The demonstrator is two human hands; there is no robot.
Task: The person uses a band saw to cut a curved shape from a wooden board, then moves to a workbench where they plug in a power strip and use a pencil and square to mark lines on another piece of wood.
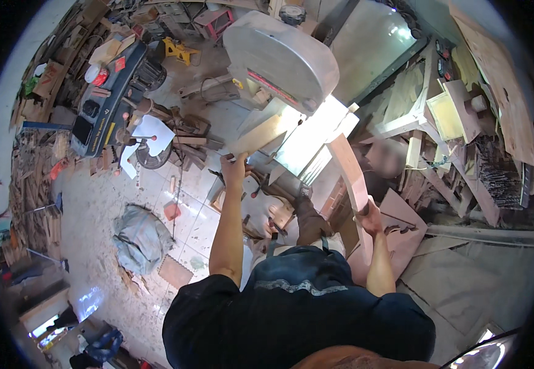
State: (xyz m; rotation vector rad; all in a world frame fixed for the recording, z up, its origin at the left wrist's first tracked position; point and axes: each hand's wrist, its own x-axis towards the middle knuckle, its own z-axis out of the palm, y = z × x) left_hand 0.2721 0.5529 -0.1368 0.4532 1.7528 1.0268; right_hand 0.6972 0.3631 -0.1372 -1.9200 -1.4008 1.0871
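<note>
In my right hand (370,218) is a long curved wooden piece (350,175), gripped near its lower part. Its far end reaches up beside the brightly lit table (319,138) of a bandsaw (282,58). My left hand (234,170) is stretched forward, fingers bent round the near end of a pale wooden board (264,132). That board slants up toward the saw's left side. Strong light washes out the saw table, so the blade cannot be made out.
A machine with a dark motor (149,74) stands at the left. Beside it lies a grey sack (141,238) on the dusty floor. Wooden offcuts and a timber rack (427,123) crowd the right. A flat pinkish board (396,230) leans near my right forearm.
</note>
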